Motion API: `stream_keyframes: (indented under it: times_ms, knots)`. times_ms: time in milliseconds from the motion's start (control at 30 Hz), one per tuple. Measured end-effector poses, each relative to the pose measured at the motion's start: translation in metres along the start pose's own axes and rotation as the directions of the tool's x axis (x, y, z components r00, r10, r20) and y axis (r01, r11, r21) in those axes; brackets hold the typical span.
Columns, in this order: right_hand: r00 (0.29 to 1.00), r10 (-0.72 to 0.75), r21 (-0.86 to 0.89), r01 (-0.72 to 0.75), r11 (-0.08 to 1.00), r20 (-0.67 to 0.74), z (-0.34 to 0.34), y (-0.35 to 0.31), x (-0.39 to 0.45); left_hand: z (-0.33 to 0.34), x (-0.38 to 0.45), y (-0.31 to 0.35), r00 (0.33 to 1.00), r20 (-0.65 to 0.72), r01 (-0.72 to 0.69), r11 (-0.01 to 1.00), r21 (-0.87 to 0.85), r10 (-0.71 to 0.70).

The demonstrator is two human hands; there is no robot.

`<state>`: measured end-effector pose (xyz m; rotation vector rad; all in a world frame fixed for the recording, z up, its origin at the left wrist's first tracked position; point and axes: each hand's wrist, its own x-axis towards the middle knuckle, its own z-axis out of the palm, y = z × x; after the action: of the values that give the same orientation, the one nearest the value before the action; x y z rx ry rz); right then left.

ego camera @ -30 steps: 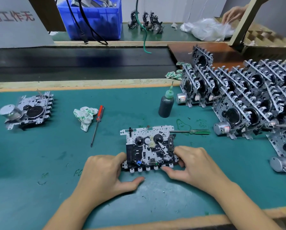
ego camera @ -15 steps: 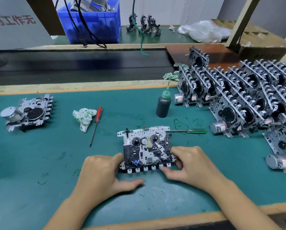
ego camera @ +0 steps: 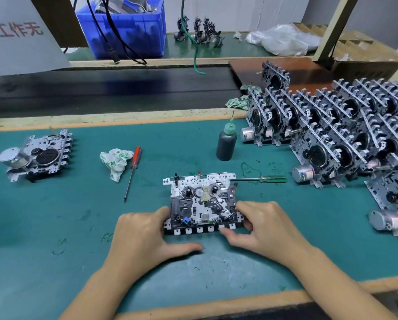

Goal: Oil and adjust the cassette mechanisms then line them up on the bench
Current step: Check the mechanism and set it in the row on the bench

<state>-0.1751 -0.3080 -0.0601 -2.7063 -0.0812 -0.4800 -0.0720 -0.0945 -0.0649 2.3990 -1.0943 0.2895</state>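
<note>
A cassette mechanism [ego camera: 201,200] lies flat on the green bench mat [ego camera: 55,227], face up, in front of me. My left hand [ego camera: 145,236] grips its left edge, thumb stretched along the mat below it. My right hand [ego camera: 262,227] grips its right edge, with the thumb at the row of white keys on the near side. A dark oil bottle [ego camera: 226,143] with a green needle cap stands behind it. Another mechanism [ego camera: 35,154] with a silver motor lies at the far left. Several mechanisms [ego camera: 331,135] stand upright in rows at the right.
A red-handled screwdriver [ego camera: 132,172] and a crumpled cloth [ego camera: 116,161] lie left of centre. A green-handled screwdriver [ego camera: 260,179] lies just right of the held mechanism. A black conveyor belt [ego camera: 101,88] runs behind the bench, with a blue bin [ego camera: 133,26] beyond.
Both hands stay on the mechanism's edges; it has barely shifted. The other person's hand seen at the far right a second ago is gone from view.
</note>
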Motion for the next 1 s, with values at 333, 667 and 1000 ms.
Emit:
stream_keyframes:
  times_ms: [333, 667, 1000]
  knots:
    - [0.992, 0.088, -0.116, -0.098, 0.988, -0.091, 0.006, -0.005, 0.001, 0.001, -0.007, 0.002, 0.999, 0.050, -0.018, 0.999, -0.050, 0.020]
    - [0.998, -0.050, -0.033, 0.048, 0.998, -0.041, 0.002, 0.000, 0.001, 0.002, -0.006, 0.008, 0.990, 0.016, 0.142, 0.990, 0.017, -0.143]
    - [1.000, -0.018, 0.003, 0.018, 1.000, 0.006, -0.001, -0.001, 0.000, 0.002, -0.007, 0.018, 0.957, -0.012, 0.289, 0.957, 0.007, -0.288]
